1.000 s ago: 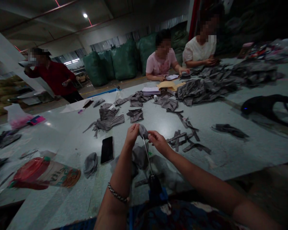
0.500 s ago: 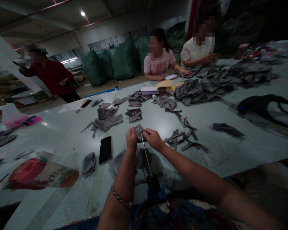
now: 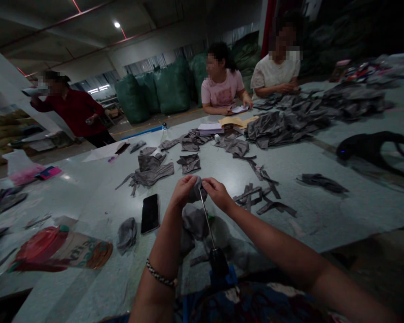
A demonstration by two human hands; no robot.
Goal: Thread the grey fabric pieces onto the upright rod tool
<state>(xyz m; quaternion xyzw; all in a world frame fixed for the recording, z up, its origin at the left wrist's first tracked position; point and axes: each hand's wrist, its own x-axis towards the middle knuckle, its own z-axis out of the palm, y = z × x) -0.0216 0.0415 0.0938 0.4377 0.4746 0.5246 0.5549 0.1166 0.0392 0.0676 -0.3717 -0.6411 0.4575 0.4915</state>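
My left hand (image 3: pixel 183 193) and my right hand (image 3: pixel 218 195) both pinch a small bunched piece of grey fabric (image 3: pixel 197 190) at the tip of an upright thin metal rod (image 3: pixel 207 220). The rod rises from a black holder (image 3: pixel 218 262) on a blue base near the table's edge. Loose grey fabric (image 3: pixel 193 222) lies just below my hands. To the left sit a black smartphone (image 3: pixel 150 214) and a rolled grey fabric bundle (image 3: pixel 126 235). Grey fabric strips (image 3: pixel 252 195) lie to the right of my right hand.
The pale green table (image 3: pixel 87 202) holds scattered grey pieces, a large grey heap (image 3: pixel 286 125), papers (image 3: pixel 210 128) and a printed plastic packet (image 3: pixel 62 251). Two people (image 3: pixel 222 85) sit across it. Another person (image 3: pixel 70 107) stands far left. Green sacks (image 3: pixel 168 92) stand behind.
My left hand has closed further around the grey fabric at the rod's tip, and the bunch looks rounder. My right hand stays pinching it. The view has shifted slightly.
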